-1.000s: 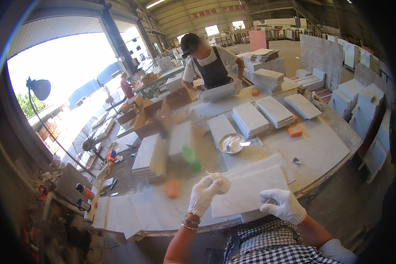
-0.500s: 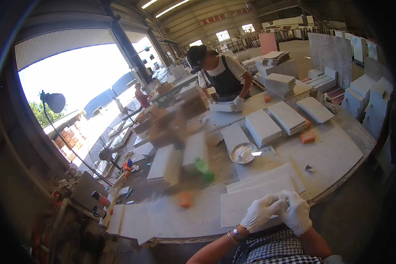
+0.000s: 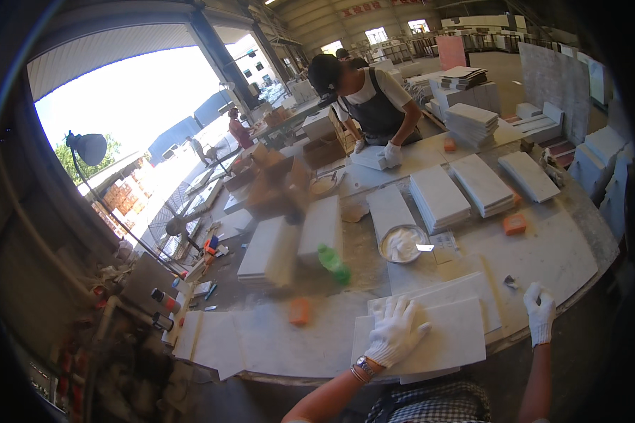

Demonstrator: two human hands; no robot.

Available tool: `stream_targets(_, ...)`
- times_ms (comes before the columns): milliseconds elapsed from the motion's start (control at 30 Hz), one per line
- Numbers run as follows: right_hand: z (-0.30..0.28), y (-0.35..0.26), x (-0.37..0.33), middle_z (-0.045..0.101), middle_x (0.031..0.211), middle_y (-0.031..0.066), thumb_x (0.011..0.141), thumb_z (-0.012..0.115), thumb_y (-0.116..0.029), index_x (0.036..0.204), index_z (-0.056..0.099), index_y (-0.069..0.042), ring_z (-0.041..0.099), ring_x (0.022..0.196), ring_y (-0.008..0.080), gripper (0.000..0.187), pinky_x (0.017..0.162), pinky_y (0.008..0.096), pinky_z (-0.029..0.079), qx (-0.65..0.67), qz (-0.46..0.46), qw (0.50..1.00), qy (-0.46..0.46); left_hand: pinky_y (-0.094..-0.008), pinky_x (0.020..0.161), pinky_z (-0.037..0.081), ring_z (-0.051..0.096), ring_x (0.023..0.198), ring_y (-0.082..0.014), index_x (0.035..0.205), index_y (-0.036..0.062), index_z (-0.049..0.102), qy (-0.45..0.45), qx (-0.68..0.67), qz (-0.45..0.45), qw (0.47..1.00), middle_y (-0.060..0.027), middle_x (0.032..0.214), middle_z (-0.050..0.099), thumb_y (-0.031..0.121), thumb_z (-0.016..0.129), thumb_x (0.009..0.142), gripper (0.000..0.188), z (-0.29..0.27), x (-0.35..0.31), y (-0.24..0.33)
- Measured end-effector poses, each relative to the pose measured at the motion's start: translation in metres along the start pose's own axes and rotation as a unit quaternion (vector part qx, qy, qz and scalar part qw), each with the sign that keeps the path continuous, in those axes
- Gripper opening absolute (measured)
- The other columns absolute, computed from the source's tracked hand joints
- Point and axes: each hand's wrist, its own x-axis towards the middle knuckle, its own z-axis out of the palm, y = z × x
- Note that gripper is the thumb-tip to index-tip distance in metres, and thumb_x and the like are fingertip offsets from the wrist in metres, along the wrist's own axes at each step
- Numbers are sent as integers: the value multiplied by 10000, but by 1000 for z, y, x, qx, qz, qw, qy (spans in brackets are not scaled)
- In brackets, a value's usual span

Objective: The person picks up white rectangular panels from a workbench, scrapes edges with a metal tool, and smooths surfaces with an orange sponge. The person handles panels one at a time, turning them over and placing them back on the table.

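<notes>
Along the near edge of the bench, resting the left hand, grip released, on a white slab laid lengthwise left to right along that edge, overlapping a second slab, probably steadying it. Farther right, holding the right hand curled near a dark scrap; cannot tell whether grasping anything.

I stand in a workshop hall: pale slabs stacked toward the right edge of the bench, an aproned worker opposite, a huge open doorway.
</notes>
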Motion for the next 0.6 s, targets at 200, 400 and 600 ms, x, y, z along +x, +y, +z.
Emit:
stream_targets(200, 35, 92, 19, 660, 788, 112, 901, 720, -246, 884, 689, -35, 596, 706, 252, 213, 683, 415, 487, -93, 124, 988, 5, -624, 1154, 290, 469, 1359, -404, 1337, 23, 580, 18, -40, -8, 999, -192, 1415, 545, 454, 686, 926, 605, -7, 1, 5)
stream_targets(400, 32, 94, 1, 711, 956, 182, 854, 751, -258, 1099, 682, -24, 659, 824, 293, 346, 788, 432, 520, -114, 97, 988, -45, -624, 1150, 299, 475, 1346, -407, 1320, 3, 594, 22, -45, 0, 999, -202, 1405, 561, 450, 693, 924, 606, -4, -1, 3)
stream_targets(600, -5, 20, -32, 703, 909, 134, 922, 758, -320, 1242, 632, 1, 734, 883, 239, 470, 755, 398, 584, -132, 94, 985, 64, -604, 1148, 326, 523, 1295, -408, 1285, -4, 623, 48, -26, 8, 998, -212, 1331, 619, 455, 691, 928, 585, -3, -2, 4)
